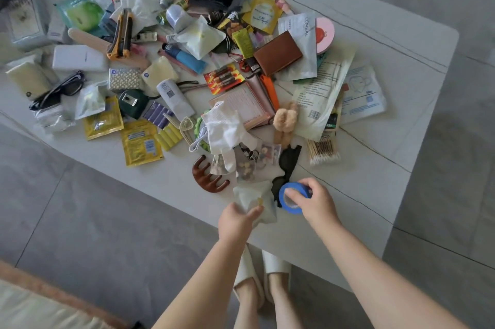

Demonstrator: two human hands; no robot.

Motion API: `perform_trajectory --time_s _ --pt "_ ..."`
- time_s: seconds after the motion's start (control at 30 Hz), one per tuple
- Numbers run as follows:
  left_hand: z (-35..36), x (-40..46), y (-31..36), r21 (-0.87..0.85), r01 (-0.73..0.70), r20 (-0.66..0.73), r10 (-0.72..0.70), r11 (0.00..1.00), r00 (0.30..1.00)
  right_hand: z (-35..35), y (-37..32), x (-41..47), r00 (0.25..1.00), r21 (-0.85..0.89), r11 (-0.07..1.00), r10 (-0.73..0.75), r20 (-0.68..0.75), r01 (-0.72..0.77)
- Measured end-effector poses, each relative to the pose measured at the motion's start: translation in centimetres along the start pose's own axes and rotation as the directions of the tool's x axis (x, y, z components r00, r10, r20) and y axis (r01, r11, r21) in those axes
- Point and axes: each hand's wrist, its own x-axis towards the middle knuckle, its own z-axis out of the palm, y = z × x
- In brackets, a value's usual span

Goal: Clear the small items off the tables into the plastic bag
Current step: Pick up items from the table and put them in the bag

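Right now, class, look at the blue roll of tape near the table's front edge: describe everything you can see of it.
The blue roll of tape is a wide ring with a pale inner core, tilted on edge. The right hand holds it in a curled grip, fingers over the rim, one inside the core. It sits at the white table's near edge, beside black sunglasses.

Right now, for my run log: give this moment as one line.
left hand: pinches clear bag | right hand: grips blue tape roll | table: items remain
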Motion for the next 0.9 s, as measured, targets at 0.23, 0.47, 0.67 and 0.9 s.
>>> perform_trajectory --time_s 0.23,0.47,0.67,0.9 --pt "-1.8 -0.1 -1.0 -0.133 0.03 0.028 -0.027 0.991 0.999 2.1 -3.6 1.8 0.981 0.058 0.997 0.063 -0.182 -0.053" --pt "-3.2 -0.3 -1.4 -0.176 0.044 0.082 -0.03 0.983 0.996 4.5 -4.5 2.4 0.923 0.211 0.951 0.28 -0.265 -0.228" --pt "-3.9 -2.0 -0.9 -0.255 0.037 0.116 -0.008 0.966 0.993 3.2 -4.1 1.5 0.951 0.246 0.935 0.289 -0.108 -0.257" --pt "-7.1 -7.6 1.6 -0.399 -0.008 0.064 0.037 0.917 0.997 -0.9 -6.8 -4.0 0.976 0.329 0.921 0.173 0.129 -0.207"
